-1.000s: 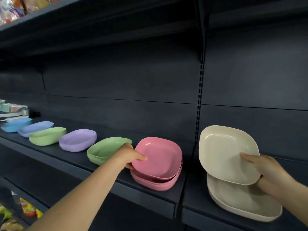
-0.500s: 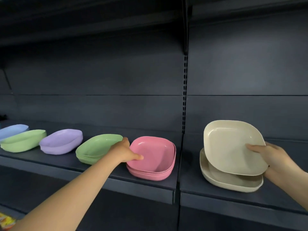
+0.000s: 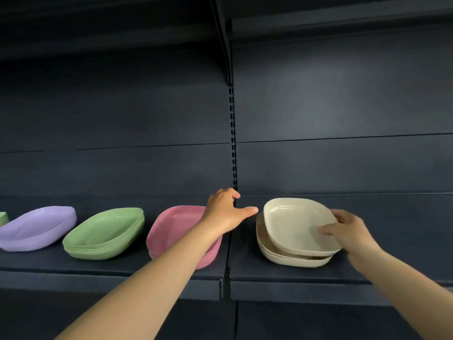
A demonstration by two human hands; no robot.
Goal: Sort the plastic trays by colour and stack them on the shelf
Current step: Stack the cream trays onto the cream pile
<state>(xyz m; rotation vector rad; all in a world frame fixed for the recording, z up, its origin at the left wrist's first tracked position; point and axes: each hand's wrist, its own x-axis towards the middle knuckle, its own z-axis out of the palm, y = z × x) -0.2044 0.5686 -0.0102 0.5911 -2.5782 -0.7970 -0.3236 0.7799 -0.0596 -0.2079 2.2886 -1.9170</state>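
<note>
Left hand [image 3: 226, 212] off pink stack [image 3: 179, 231], fingers spread; right hand [image 3: 348, 231] pinching top cream tray [image 3: 296, 224], skewed — may slide off.

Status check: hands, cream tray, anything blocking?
Left hand open, above pink stack. Right hand pinches top cream tray, tilted on cream stack. Nothing blocking.

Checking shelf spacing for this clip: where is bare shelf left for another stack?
The widest bare shelf lies right of the cream stack, beyond the right hand. Narrow gaps separate the purple tray, green stack and pink stack. The left hand crowds the pink-cream gap.
</note>
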